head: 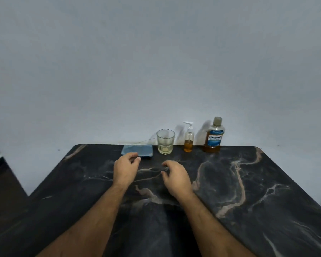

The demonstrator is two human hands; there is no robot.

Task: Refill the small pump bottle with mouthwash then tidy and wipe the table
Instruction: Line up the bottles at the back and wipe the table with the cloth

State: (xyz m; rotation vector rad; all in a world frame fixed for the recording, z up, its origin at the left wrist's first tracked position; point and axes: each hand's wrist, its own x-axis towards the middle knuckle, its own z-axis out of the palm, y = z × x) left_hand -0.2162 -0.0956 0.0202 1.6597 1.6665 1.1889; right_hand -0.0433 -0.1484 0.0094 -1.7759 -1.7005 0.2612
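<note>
Along the far edge of the dark marble table (248,182) stand a small clear pump bottle (188,140) with amber liquid in its lower part and a white pump on top, and to its right a larger capped mouthwash bottle (214,135) with a blue label. A folded blue cloth (137,150) lies flat at the far edge, left of a glass (165,141). My left hand (125,168) hovers just in front of the cloth, fingers loosely curled, holding nothing. My right hand (175,176) hovers at mid-table, fingers curled downward, empty.
The glass tumbler holds a little pale liquid and stands between the cloth and the pump bottle. A plain white wall rises directly behind the table. Dark floor shows past the table's left edge.
</note>
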